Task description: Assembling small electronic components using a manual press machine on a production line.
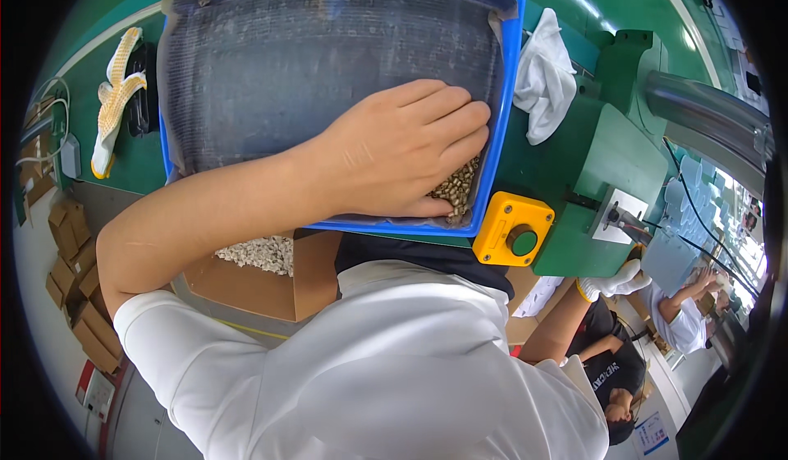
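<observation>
white shirt [394,370] nearest, your left hand [414,148] is apparently gathering brass-coloured pieces [460,187], its half-hidden grip unclear; lifting is likely needing firm pinching.

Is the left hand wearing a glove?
No, the left hand shows bare skin beside the small brass-coloured pieces in the blue tray.

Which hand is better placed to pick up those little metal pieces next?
Probably the left hand: it is bare and at the metal pieces in a corner of the blue tray. The right hand, in a white glove, is away from the tray, beside the green machine.
</observation>
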`<state>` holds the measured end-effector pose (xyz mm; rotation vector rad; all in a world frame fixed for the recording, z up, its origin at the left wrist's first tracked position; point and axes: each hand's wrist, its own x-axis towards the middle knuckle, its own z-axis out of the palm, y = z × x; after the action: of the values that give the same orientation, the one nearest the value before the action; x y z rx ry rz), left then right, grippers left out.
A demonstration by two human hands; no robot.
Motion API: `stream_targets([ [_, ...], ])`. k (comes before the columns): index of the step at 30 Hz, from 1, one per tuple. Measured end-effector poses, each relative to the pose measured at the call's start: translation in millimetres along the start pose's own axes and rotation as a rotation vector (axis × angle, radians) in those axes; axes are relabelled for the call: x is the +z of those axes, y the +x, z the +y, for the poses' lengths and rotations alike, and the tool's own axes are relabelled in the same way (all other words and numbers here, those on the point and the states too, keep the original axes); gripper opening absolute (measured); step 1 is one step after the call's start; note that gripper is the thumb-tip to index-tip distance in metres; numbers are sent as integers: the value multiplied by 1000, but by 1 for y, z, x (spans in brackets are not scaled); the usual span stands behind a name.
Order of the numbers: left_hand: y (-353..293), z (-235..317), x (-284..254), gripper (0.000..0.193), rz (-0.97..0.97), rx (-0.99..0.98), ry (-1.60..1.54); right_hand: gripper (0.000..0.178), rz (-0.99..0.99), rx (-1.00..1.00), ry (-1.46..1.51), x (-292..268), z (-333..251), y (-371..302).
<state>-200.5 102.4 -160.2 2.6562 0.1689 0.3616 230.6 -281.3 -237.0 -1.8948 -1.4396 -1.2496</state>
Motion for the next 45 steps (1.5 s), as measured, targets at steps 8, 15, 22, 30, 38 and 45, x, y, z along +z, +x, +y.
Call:
stream_targets([
  [8, 1, 3, -2, 82, 1, -57, -48, 50, -20, -188, -97, 2, -26, 35],
  [15, 4, 1, 2, 78, 22, -47, -31, 48, -63, -50, -43, -3, 2, 7],
  [22, 5, 9, 5, 81, 43, -98, -15, 45, -70, -165, -156, 1, -25, 31],
  [30, 9, 12, 0, 81, 32, -133, -40, 42, -14, 431, 238, -3, 19, -27],
  [38, 12, 19, -1, 81, -15, -136, 17, 37, 2, 343, 389, 7, -22, 6],
  [45, 12, 15, -8, 89, -48, -121, 13, 32, 65, 694, 731, 12, -45, 28],
])
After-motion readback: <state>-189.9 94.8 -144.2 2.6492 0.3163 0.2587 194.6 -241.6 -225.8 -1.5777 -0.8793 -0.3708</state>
